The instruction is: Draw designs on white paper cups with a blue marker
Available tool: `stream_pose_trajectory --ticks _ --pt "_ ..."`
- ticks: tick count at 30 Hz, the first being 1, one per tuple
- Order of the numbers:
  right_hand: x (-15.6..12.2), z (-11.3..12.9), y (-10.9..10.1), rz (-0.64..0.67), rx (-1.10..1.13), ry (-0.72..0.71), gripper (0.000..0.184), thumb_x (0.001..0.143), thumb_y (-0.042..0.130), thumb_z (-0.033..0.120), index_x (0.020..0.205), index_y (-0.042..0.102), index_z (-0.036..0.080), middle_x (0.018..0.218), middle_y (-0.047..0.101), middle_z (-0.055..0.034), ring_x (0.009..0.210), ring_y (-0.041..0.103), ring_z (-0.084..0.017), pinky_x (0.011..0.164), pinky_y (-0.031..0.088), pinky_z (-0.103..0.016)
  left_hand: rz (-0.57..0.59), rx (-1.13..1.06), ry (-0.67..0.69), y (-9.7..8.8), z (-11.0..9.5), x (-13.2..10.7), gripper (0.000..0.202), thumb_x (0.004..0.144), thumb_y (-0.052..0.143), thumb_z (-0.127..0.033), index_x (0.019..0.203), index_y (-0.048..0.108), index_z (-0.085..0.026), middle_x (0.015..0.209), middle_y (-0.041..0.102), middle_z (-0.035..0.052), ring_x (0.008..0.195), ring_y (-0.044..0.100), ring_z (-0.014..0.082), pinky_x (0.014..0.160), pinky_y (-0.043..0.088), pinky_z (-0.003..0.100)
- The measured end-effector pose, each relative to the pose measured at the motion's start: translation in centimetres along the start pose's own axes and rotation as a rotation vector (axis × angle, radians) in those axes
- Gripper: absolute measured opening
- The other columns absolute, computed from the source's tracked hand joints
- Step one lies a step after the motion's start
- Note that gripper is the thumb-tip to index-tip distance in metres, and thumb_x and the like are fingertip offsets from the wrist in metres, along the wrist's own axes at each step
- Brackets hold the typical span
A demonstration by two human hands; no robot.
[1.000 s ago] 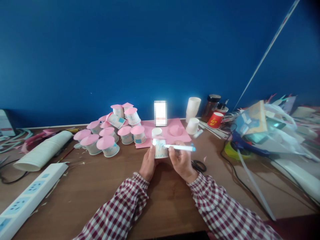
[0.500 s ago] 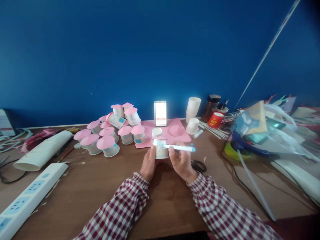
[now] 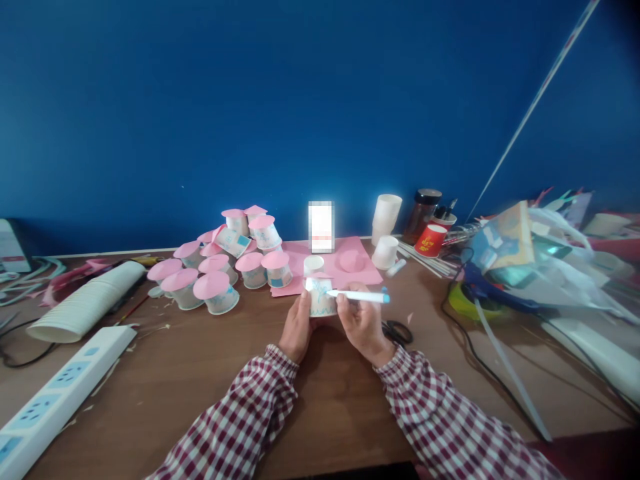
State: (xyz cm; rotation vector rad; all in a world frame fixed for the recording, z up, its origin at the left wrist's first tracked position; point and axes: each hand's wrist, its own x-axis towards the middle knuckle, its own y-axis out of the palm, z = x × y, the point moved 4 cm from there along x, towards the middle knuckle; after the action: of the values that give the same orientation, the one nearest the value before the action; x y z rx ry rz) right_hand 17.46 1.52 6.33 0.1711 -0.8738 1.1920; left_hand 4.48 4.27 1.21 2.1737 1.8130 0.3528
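Note:
My left hand [image 3: 297, 327] is wrapped around the left side of a small white paper cup [image 3: 321, 297] with blue drawing on it, held just above the brown table. My right hand [image 3: 364, 321] pinches a white marker with a blue end [image 3: 359, 295], lying sideways, its tip touching the cup's right side. Both sleeves are red and white checked. A pink paper sheet [image 3: 336, 263] lies just behind the cup, with a small white cup piece [image 3: 313, 264] on it.
A heap of decorated cups with pink round lids [image 3: 220, 263] stands at the left. A lying stack of white cups [image 3: 87, 300] and a power strip [image 3: 55, 393] are further left. Scissors [image 3: 399, 331], white cups [image 3: 386, 227], a red cup [image 3: 431, 240] and cluttered bags [image 3: 530, 260] are on the right.

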Motion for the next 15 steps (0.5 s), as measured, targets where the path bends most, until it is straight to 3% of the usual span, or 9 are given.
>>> stream_pose_trajectory --ticks 9,15 --pt "0.27 0.01 -0.48 -0.102 0.004 0.019 0.008 0.086 0.049 0.023 0.081 0.053 0.019 0.073 0.059 -0.0032 0.064 0.057 -0.015 0.06 0.05 -0.028 -0.015 -0.075 -0.037 -0.32 0.3 0.26 0.056 0.084 0.044 -0.055 0.12 0.054 -0.012 0.114 0.061 0.0146 0.095 0.06 0.0245 0.075 0.052 0.035" --pt "-0.09 0.05 0.0 -0.016 0.034 -0.004 0.004 0.086 0.05 0.022 0.087 0.053 0.02 0.075 0.06 -0.003 0.065 0.059 -0.015 0.061 0.05 -0.029 0.014 -0.15 -0.047 -0.05 0.24 0.28 0.055 0.084 0.044 -0.054 0.119 0.055 -0.012 0.115 0.061 0.0149 0.1 0.058 0.0265 0.08 0.051 0.038"
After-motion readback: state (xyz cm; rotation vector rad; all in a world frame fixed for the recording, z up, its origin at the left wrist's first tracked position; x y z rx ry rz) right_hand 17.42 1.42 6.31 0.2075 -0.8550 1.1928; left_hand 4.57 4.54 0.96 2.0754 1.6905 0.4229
